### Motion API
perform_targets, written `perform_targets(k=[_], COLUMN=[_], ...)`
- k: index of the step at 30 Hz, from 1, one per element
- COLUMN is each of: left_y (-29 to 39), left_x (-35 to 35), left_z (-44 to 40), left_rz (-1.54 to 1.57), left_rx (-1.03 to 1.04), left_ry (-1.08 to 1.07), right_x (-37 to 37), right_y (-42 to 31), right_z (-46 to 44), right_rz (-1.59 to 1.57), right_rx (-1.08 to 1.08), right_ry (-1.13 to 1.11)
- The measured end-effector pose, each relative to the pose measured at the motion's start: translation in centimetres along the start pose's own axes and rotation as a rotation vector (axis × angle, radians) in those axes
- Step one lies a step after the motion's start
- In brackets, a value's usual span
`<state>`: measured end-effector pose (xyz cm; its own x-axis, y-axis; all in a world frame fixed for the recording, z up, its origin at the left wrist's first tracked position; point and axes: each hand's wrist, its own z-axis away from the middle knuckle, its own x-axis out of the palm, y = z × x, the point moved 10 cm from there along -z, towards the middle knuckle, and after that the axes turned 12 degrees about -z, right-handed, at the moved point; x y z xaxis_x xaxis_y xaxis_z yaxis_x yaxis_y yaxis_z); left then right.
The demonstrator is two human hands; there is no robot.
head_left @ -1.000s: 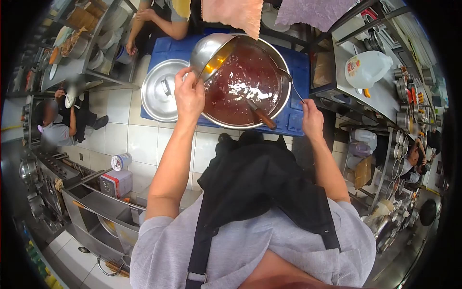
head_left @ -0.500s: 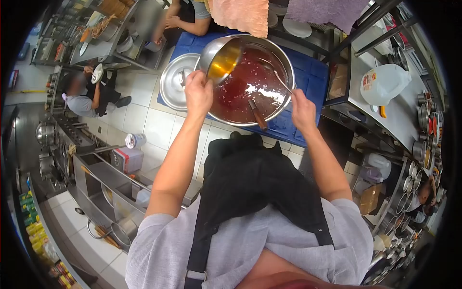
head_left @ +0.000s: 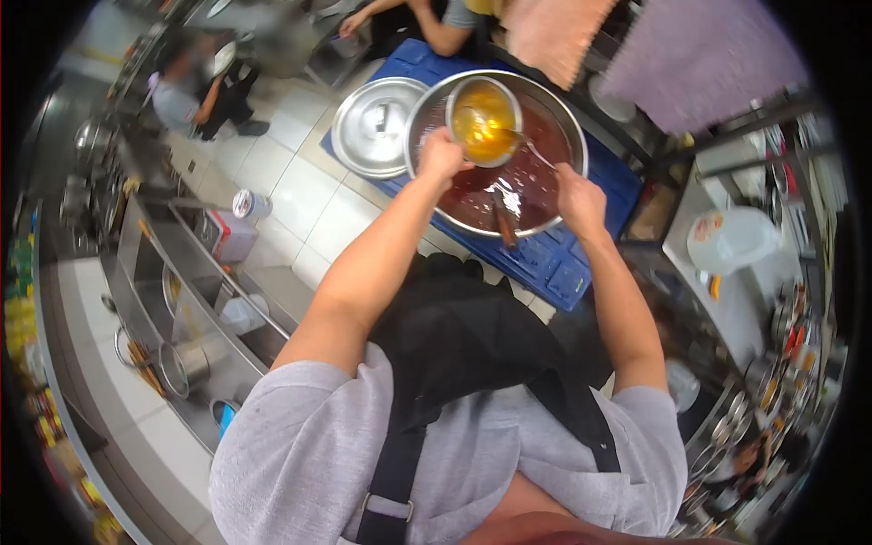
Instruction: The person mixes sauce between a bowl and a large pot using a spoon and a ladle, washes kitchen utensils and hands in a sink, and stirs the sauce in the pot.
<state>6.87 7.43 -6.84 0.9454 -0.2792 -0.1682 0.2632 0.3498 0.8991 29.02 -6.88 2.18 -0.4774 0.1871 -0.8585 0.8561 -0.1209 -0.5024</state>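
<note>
My left hand (head_left: 442, 156) is closed on the rim of a metal bowl (head_left: 454, 116) holding clear amber liquid, over a large steel pot (head_left: 583, 145). Dark red liquid (head_left: 536, 195) fills much of the pot. In my right hand (head_left: 581, 200), at the pot's right side, is the thin handle of a metal spoon (head_left: 541, 158). The spoon's far end reaches the bowl's right edge; whether it dips into the amber liquid, I cannot tell. A wooden-handled utensil (head_left: 505, 225) leans in the pot near its front rim, its lower end hidden in the red liquid.
A round metal lid (head_left: 363, 145) lies left of the pot on a blue surface (head_left: 559, 272). Orange (head_left: 554, 36) and purple cloths (head_left: 699, 64) hang beyond. A plastic jug (head_left: 736, 238) stands on the right counter. One person (head_left: 186, 104) sits at left; another's arms (head_left: 445, 32) show behind.
The bowl has moved right over the pot and is now more level. The spoon's far end has come up from the red liquid to the bowl. My view has shifted and turned.
</note>
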Motion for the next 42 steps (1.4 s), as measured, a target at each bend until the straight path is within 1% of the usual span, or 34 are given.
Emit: perform_targets(k=[2,3,4,5,6,8,9,10,11,12,14,15,16,17,19,20,22,25,27,29,30,31,32,34,35,36,37,38,40,41,42], left_y=[-0.9,-2.5,-2.2,-1.6,-0.4,-2.1,-2.0,-1.8,-3.0,-3.6,-4.1,-4.6,-5.0,-5.9,-8.4,-9.3,-12.6,-18.2,-22.3,-26.9,-27.8,-29.6,-31.0,-33.7,-37.2,-41.8,-44.4,-44.1,-41.0,-41.1,-41.4], left_x=[0.0,0.0,-0.7,-1.5,-3.0,-5.4,-7.9,-10.4,-12.8,-15.6,-22.4,-26.8,-30.9,-35.2,-44.7,-49.5,-59.0,-72.8,-80.4,-87.1,-89.5,-92.0,-94.2,-97.9,-100.3,-102.7,-103.9,-104.0,-104.4,-104.8,-104.9], left_z=[-0.1,-1.2,-0.6,-0.7,0.4,-0.6,-0.1,0.2,-0.8,-1.3,-1.1,-0.9,-0.5,0.1,1.3,2.8,6.1,14.2,20.4,26.2,28.8,30.8,31.4,34.3,34.2,34.0,34.1,33.7,35.1,35.5,36.6], left_rz=[0.137,0.197,0.291,0.265,0.334,0.444,0.478,0.512,0.537,0.522,0.597,0.623,0.648,0.672,0.667,0.669,0.692,0.691,0.691,0.606,0.552,0.512,0.511,0.297,0.303,0.243,0.183,0.194,0.286,0.375,0.373], left_rx=[-0.031,-0.046,-0.072,-0.025,-0.024,-0.093,-0.098,-0.098,-0.090,-0.067,-0.046,-0.021,0.005,0.002,0.033,0.049,0.037,0.008,-0.048,-0.119,-0.184,-0.257,-0.257,-0.594,-0.608,-0.674,-0.742,-0.763,-0.690,-0.695,-0.720], left_ry=[-0.034,-0.054,-0.034,-0.082,-0.076,-0.127,-0.126,-0.134,-0.110,-0.131,-0.099,-0.080,-0.058,-0.023,0.082,0.150,0.298,0.691,0.938,1.240,1.350,1.463,1.484,1.626,1.640,1.704,1.762,1.768,1.906,1.870,1.889], right_x=[-0.6,-1.2,-0.5,0.2,0.8,5.9,6.6,7.7,9.3,10.4,14.2,15.9,18.1,20.2,24.7,27.4,32.7,39.6,43.1,46.6,48.2,49.8,51.8,54.6,55.9,57.0,57.8,58.9,61.4,62.8,64.4], right_y=[-0.9,-2.6,-3.1,-4.5,-6.0,-5.3,-8.4,-11.8,-14.9,-18.1,-24.7,-28.8,-32.3,-36.1,-43.4,-47.3,-55.2,-66.4,-73.4,-79.1,-81.6,-83.6,-85.5,-89.3,-90.7,-91.9,-93.1,-93.6,-94.7,-94.9,-94.9], right_z=[-0.7,-0.9,-1.3,-2.1,-2.8,-4.8,-5.4,-5.6,-5.8,-6.6,-8.0,-8.8,-9.6,-10.7,-11.8,-12.1,-11.8,-11.1,-9.6,-8.4,-7.7,-7.4,-6.8,-5.8,-5.4,-5.1,-4.8,-5.2,-5.2,-5.7,-6.2], right_rz=[0.009,-0.034,-0.101,-0.189,-0.280,-0.793,-0.795,-0.961,-1.119,-1.116,-1.119,-1.093,-1.162,-1.142,-1.100,-1.183,-1.172,-1.174,-1.221,-1.247,-1.275,-1.273,-1.266,-1.250,-1.244,-1.235,-1.220,-1.201,-1.179,-1.166,-1.146], right_rx=[0.126,0.119,0.071,-0.049,-0.158,0.105,0.070,0.178,0.291,0.254,0.241,0.216,0.204,0.171,0.160,0.159,0.200,0.151,0.111,0.111,0.119,0.108,0.138,0.165,0.178,0.194,0.194,0.202,0.208,0.244,0.276], right_ry=[0.004,0.031,0.077,0.120,0.161,-0.103,-0.138,-0.216,-0.296,-0.323,-0.484,-0.503,-0.600,-0.654,-0.734,-0.817,-0.994,-1.133,-1.294,-1.384,-1.449,-1.468,-1.514,-1.582,-1.607,-1.628,-1.659,-1.676,-1.724,-1.738,-1.740])
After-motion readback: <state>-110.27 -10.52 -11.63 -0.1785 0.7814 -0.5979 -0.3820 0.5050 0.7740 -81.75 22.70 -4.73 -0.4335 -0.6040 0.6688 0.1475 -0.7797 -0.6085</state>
